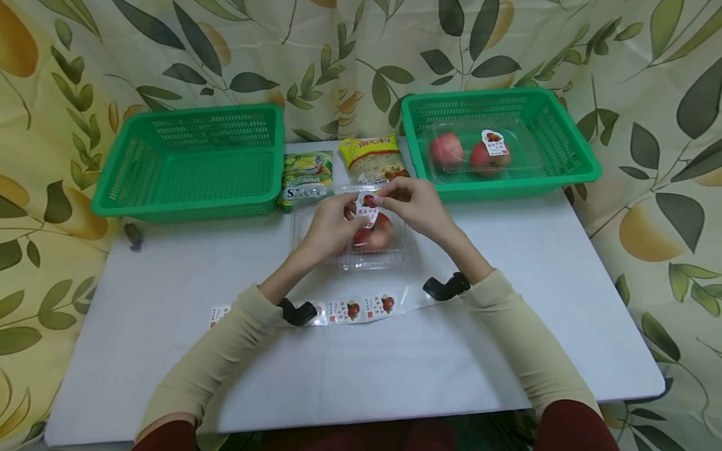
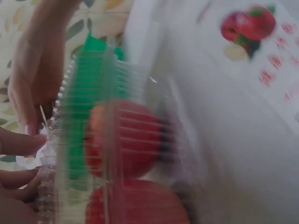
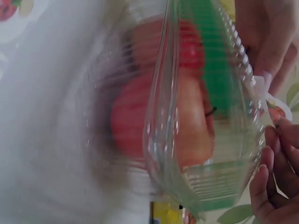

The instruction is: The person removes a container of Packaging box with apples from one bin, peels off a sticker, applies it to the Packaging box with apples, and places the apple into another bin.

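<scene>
A clear plastic box (image 1: pixel 352 260) with apples (image 1: pixel 376 235) inside stands on the white table. Over its lid, both hands hold a small white sticker (image 1: pixel 368 210) printed with red fruit. My left hand (image 1: pixel 327 228) pinches its left and lower side. At its upper right edge, the thumb and fingertips of my right hand (image 1: pixel 414 203) grip it. Two apples (image 2: pixel 126 140) show through the box's ribbed wall in the left wrist view. In the right wrist view, the sticker (image 3: pixel 276 110) is between the fingertips, beside the beaded rim of the box (image 3: pixel 161 126).
A strip of stickers (image 1: pixel 352 310) lies in front of the box. Behind stand a green basket (image 1: pixel 192 203) on the left and another green basket (image 1: pixel 521 188) holding a boxed pair of apples (image 1: pixel 447 150). Between them lie a green packet (image 1: pixel 307 169) and a yellow packet (image 1: pixel 372 156).
</scene>
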The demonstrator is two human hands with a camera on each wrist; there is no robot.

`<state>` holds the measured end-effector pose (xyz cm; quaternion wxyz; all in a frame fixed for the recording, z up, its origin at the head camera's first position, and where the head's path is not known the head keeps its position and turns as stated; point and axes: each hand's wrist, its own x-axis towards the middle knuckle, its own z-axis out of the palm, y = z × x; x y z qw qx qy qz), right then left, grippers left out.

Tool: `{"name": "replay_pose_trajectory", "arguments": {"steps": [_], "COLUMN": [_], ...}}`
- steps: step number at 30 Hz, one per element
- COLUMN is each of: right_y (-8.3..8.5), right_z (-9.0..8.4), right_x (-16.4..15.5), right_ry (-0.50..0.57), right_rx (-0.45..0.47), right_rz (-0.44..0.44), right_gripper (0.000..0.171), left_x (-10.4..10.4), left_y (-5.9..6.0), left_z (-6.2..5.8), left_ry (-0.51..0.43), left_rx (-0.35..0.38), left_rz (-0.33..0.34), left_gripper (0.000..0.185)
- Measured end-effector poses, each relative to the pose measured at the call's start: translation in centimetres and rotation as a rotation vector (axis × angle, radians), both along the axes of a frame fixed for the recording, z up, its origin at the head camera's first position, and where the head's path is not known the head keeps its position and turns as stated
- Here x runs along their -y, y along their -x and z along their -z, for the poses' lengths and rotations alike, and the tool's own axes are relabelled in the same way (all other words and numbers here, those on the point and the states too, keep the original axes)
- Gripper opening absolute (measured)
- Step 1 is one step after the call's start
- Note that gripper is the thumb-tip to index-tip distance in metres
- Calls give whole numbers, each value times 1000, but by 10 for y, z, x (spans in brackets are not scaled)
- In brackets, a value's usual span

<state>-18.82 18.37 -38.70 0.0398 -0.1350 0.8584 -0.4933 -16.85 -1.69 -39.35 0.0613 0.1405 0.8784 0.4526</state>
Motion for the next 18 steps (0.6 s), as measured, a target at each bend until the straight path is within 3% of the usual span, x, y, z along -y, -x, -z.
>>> {"name": "replay_pose_trajectory", "arguments": {"steps": [3, 8, 18], "right_y": [6, 12, 16], "right_z": [3, 5, 5], "right_x": [-1, -1, 3], "right_ry": [-11, -69, -154], "right_rx": [12, 0, -29], "right_rz": [-13, -14, -21], "right_gripper": [20, 18, 14], "left_x": [-1, -4, -8], "left_y": [-2, -3, -8], "left_z": [4, 8, 12], "left_ry": [55, 113, 235], "left_rx": [-77, -71, -166], "left_rz": [-17, -36, -110], "left_gripper": [50, 55, 58]}}
